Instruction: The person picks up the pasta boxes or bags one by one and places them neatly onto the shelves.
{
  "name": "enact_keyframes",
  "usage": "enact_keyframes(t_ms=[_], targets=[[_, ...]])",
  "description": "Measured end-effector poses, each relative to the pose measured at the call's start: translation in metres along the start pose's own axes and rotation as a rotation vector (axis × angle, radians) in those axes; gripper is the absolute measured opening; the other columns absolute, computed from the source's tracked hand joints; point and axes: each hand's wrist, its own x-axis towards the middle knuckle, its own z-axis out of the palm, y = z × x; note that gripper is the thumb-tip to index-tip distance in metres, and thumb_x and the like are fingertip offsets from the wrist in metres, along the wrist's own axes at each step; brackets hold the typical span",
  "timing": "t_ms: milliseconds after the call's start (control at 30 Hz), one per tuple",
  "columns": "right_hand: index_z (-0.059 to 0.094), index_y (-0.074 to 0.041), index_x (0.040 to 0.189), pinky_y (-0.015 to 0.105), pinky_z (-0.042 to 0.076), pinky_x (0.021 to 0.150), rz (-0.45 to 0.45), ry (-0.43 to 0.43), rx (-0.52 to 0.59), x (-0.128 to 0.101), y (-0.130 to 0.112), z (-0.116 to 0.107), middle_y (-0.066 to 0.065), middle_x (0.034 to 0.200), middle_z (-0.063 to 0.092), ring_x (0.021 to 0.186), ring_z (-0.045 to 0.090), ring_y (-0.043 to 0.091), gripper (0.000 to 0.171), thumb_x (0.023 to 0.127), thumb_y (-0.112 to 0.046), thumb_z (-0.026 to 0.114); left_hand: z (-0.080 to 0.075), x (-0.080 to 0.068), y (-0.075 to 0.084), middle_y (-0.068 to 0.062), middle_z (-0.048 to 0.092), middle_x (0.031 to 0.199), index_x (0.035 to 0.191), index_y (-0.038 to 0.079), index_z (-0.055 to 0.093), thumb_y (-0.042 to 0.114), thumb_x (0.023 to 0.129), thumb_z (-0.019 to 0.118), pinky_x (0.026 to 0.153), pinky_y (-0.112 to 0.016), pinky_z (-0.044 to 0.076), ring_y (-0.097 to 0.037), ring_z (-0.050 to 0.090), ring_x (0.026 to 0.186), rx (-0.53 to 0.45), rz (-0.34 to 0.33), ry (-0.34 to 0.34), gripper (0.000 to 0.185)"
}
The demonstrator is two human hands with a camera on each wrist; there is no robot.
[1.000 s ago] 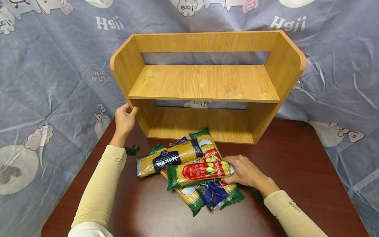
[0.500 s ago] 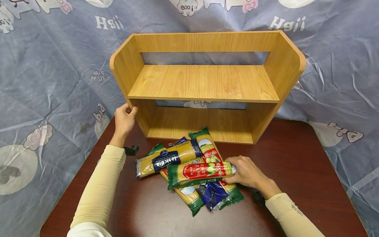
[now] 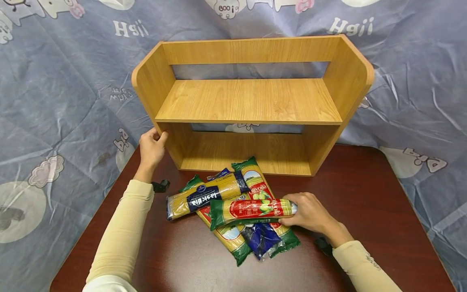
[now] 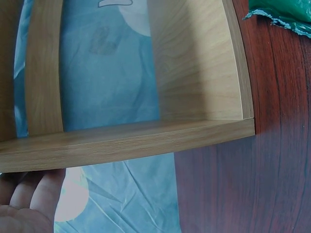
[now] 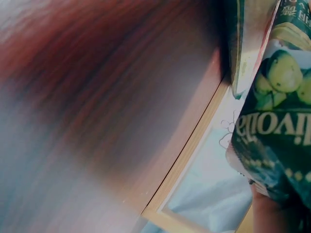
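Note:
My right hand (image 3: 308,213) grips the right end of a red-and-green Olivoila spaghetti packet (image 3: 251,210) (image 5: 272,131), held just above a pile of pasta packets (image 3: 233,211) on the dark red table (image 3: 368,211). Within the pile, a blue-labelled spaghetti packet (image 3: 204,194) lies on the left and a small dark blue packet (image 3: 260,239) lies at the front. My left hand (image 3: 151,146) (image 4: 26,204) holds the left side panel of a two-tier wooden shelf (image 3: 251,101) (image 4: 126,143) that stands at the back of the table.
A blue-grey printed cloth (image 3: 65,81) hangs behind and drapes off both sides of the table. A small black object (image 3: 160,185) lies on the table by my left wrist. Both shelf tiers hold nothing.
My right hand has drawn the red-and-green packet a little to the right and lifted its end. The left hand stays on the shelf side.

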Motion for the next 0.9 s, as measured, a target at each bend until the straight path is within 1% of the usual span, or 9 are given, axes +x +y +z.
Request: enact_keyframes(t_ms=[100,200,300,567,700,900], targets=[[0.074,-0.012,0.101,0.023,0.048,0.056,0.024,0.008,0.017,-0.004,0.003,-0.003,-0.013,0.082,0.067,0.064,0.055,0.000,0.046,0.064,-0.032,0.095,0.000,0.000,-0.001,-0.019,0.073,0.086,0.102,-0.002,0.074,0.013,0.097,0.066,0.057,-0.017,0.044,-0.015,0.067,0.077,0.008,0.001,0.012,0.017],[0.074,-0.013,0.100,0.023,0.049,0.056,0.044,0.030,0.032,-0.008,0.006,-0.005,-0.013,0.082,0.067,0.064,0.056,0.000,0.046,0.065,-0.034,0.096,0.000,-0.001,-0.002,-0.017,0.069,0.077,0.098,-0.001,0.074,0.014,0.097,0.066,0.053,-0.020,0.040,-0.010,0.060,0.069,0.029,0.006,0.025,0.017],[0.074,-0.012,0.101,0.024,0.050,0.057,0.066,0.053,0.036,-0.012,0.009,-0.006,-0.012,0.083,0.068,0.065,0.057,0.001,0.048,0.065,-0.036,0.096,-0.001,-0.002,-0.003,-0.016,0.066,0.073,0.095,-0.001,0.073,0.015,0.097,0.066,0.052,-0.022,0.038,-0.011,0.057,0.066,0.049,0.006,0.033,0.017],[0.074,-0.010,0.102,0.026,0.051,0.058,0.113,0.111,0.028,-0.016,0.013,-0.010,-0.009,0.086,0.070,0.068,0.058,0.004,0.050,0.065,-0.035,0.097,0.000,-0.002,-0.004,-0.017,0.067,0.074,0.095,-0.001,0.073,0.014,0.097,0.065,0.053,-0.021,0.040,-0.010,0.059,0.067,0.052,0.006,0.035,0.016],[0.075,-0.010,0.099,0.026,0.049,0.056,0.121,0.175,-0.005,-0.018,0.013,-0.013,-0.007,0.084,0.070,0.065,0.057,0.005,0.049,0.062,-0.032,0.098,0.001,-0.001,-0.004,-0.016,0.067,0.074,0.097,-0.001,0.073,0.014,0.097,0.065,0.052,-0.022,0.040,-0.010,0.059,0.067,0.050,0.010,0.033,0.017],[0.075,-0.008,0.095,0.025,0.044,0.052,0.148,0.283,-0.039,-0.021,0.016,-0.014,-0.005,0.079,0.070,0.062,0.054,0.006,0.048,0.058,-0.029,0.099,0.002,-0.001,-0.003,-0.016,0.066,0.073,0.093,0.000,0.072,0.013,0.097,0.065,0.052,-0.022,0.039,-0.011,0.058,0.066,0.047,0.014,0.037,0.015]])
